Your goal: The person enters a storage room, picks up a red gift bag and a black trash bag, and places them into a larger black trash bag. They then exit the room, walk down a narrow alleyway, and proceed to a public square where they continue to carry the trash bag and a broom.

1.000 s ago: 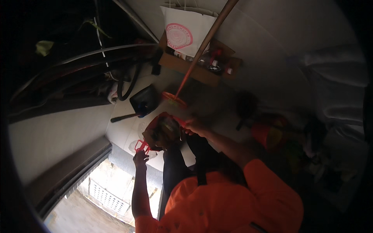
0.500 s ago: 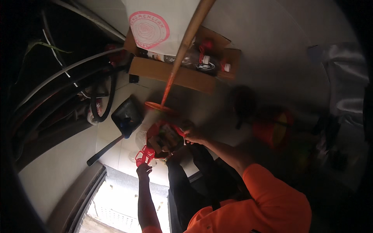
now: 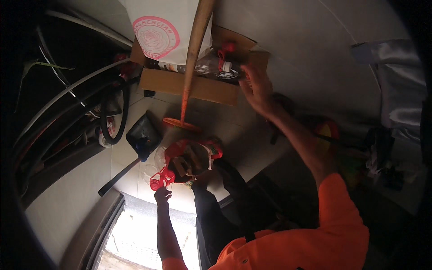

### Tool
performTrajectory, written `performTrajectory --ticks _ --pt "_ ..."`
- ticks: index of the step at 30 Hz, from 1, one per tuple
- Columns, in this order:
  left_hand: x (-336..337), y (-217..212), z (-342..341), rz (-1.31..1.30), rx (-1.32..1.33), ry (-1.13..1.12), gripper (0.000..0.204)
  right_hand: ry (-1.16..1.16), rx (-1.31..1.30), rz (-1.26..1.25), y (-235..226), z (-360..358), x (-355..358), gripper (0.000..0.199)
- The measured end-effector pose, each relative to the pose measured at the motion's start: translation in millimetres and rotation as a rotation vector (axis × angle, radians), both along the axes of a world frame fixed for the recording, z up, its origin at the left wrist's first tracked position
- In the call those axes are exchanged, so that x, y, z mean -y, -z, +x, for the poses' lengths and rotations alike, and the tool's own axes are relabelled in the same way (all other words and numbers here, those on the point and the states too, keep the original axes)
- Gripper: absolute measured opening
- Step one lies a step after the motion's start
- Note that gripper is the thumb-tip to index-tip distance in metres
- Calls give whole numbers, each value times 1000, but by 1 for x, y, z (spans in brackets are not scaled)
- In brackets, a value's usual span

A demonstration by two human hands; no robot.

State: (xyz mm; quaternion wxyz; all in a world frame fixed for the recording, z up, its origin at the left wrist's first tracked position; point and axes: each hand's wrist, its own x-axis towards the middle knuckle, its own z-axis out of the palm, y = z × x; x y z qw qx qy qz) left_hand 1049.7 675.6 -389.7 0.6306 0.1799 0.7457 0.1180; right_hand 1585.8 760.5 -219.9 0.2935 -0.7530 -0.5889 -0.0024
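Observation:
My left hand (image 3: pixel 163 195) is closed at the lower end of a red plastic handle (image 3: pixel 167 175) with openings in it, beside the left rim of a red-edged bag (image 3: pixel 173 150). Brown, box-like pieces (image 3: pixel 182 165) lie inside the bag, which stands on the floor by my feet. My right hand (image 3: pixel 257 92) reaches over the right end of a cardboard box (image 3: pixel 189 85), fingers apart, close to the bottles there. A clear bottle with a white cap (image 3: pixel 227 67) and a red strap lies in the box. My right fingers partly cover the box's right end.
A wooden pole (image 3: pixel 194 49) rises from an orange disc (image 3: pixel 182 125) between box and bag. A black dustpan (image 3: pixel 144 135) lies left of the bag. A white bag (image 3: pixel 171 27) stands in the box; dark hoses (image 3: pixel 72 108) curve along the left. Dim colourful items stand at right.
My right hand has let go of the bag's right edge and moved up and away to the box's bottles. My left hand stays at the red handle, which has tilted. The view has shifted slightly.

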Motion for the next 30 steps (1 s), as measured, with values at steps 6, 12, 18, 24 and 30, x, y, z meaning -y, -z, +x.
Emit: performTrajectory --ticks 6,12,18,24,30 --pt "4 4 -8 33 -18 48 20 -138 171 -164 23 10 -65 37" --pt "6 5 -13 67 -4 2 17 -177 28 -331 38 13 -74 30" --pt "1 6 -10 41 -41 12 17 -283 -65 -344 31 32 -65 24" --pt "9 6 -12 123 39 12 16 31 -77 -266 28 56 -86 30" --pt "10 11 -19 115 7 37 18 58 -167 -354 96 80 -120 27"
